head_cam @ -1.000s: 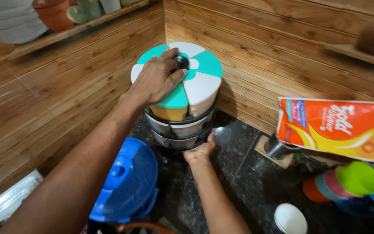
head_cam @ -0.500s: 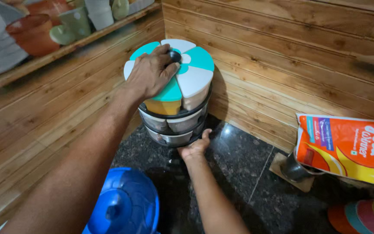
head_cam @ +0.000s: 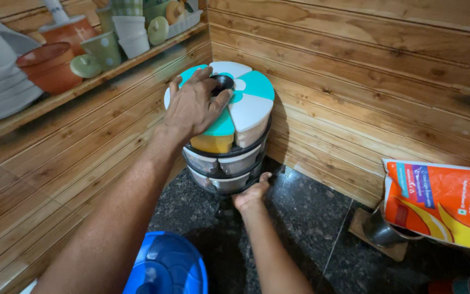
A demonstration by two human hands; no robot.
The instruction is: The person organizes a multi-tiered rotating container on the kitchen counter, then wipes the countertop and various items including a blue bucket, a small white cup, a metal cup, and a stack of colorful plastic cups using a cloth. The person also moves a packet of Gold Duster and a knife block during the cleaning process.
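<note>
Standing in the corner: a tiered spice rack [head_cam: 227, 147] sits on the dark stone bench [head_cam: 305, 218], close against the wooden wall [head_cam: 354, 81].
Risk, rack: pressed from above and gripped low, it could tip or slide if the two hands push unevenly.
Risk, tubs: a wedge-shaped tub [head_cam: 248, 117] may slip out of its tier if the rack tilts.
Left hand [head_cam: 194, 106]: spread flat and open over the teal and white lids, fingertips at the black centre knob [head_cam: 223, 83].
Right hand [head_cam: 252, 191]: partly curled, touching the bottom tier's rim; how firmly it grips, I cannot tell.
</note>
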